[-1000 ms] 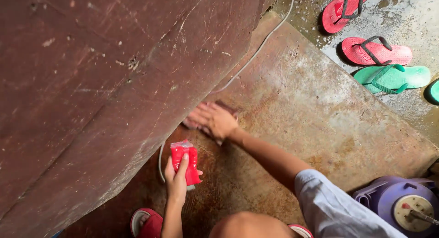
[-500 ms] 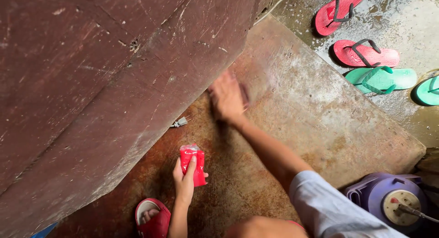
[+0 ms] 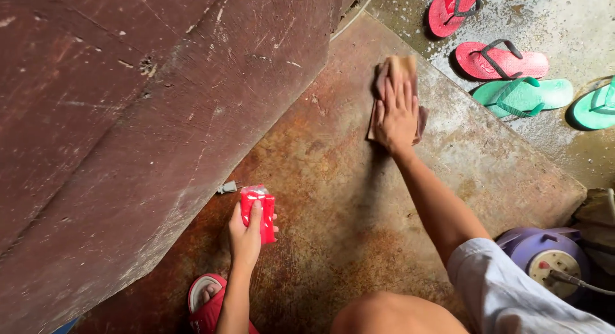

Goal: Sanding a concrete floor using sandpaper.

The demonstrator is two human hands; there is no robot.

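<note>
Two bare hands work over a rusty metal sheet (image 3: 333, 199) on the ground. The left hand (image 3: 246, 234) is clamped on a small red packet (image 3: 258, 208): the forefinger lies straight up its front face, the thumb presses its left edge, and the other fingertips curl round its right edge. The packet is a narrow glossy rectangle, plain red where it shows, with a crinkled top end just beyond the fingertip. Its long axis runs with the forefinger, top end pointing away from the person toward the big dark red panel (image 3: 141, 129). Whether its lower end rests on the sheet or is held just clear of it is hard to tell from this angle. A small grey plug-like bit (image 3: 227, 188) lies just beyond and left of the thumb, at the panel's lower edge.

The right hand (image 3: 397, 113) lies flat, fingers straight and slightly spread, pressing down on a brownish pad of cloth or abrasive paper (image 3: 402, 66) on the sheet. The pad's long axis follows the fingers, and its far end sticks out beyond the fingertips.

Beyond and right of those fingertips, on wet concrete, lie two red flip-flops (image 3: 500, 61) and two green flip-flops (image 3: 522, 95). Near the right elbow sits a purple cord reel (image 3: 544, 254).
</note>
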